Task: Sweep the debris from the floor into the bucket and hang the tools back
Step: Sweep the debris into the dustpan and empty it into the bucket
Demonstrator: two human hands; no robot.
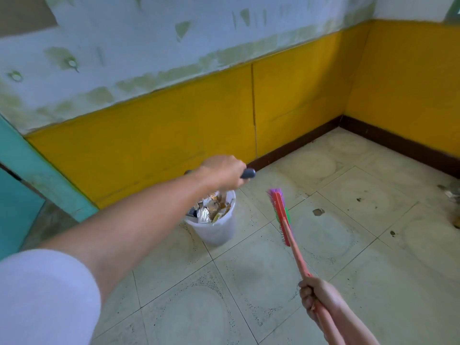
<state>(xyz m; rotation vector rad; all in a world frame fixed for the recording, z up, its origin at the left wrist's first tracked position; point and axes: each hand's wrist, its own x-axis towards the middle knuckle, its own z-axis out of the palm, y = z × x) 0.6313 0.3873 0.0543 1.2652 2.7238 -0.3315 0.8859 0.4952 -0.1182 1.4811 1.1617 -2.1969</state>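
A white bucket stands on the tiled floor by the yellow wall, holding wrappers and scraps. My left hand is stretched out above it, shut on a grey dustpan handle; a dark toothed edge of the dustpan shows inside the bucket's left rim. My right hand at the lower right is shut on the pink handle of a broom. The broom's red head with purple and green bristles is lifted to the right of the bucket.
Small bits of debris and dark specks lie on the tiles to the right, with more litter at the far right edge. Two wall hooks sit on the white wall upper left. A teal door frame stands left.
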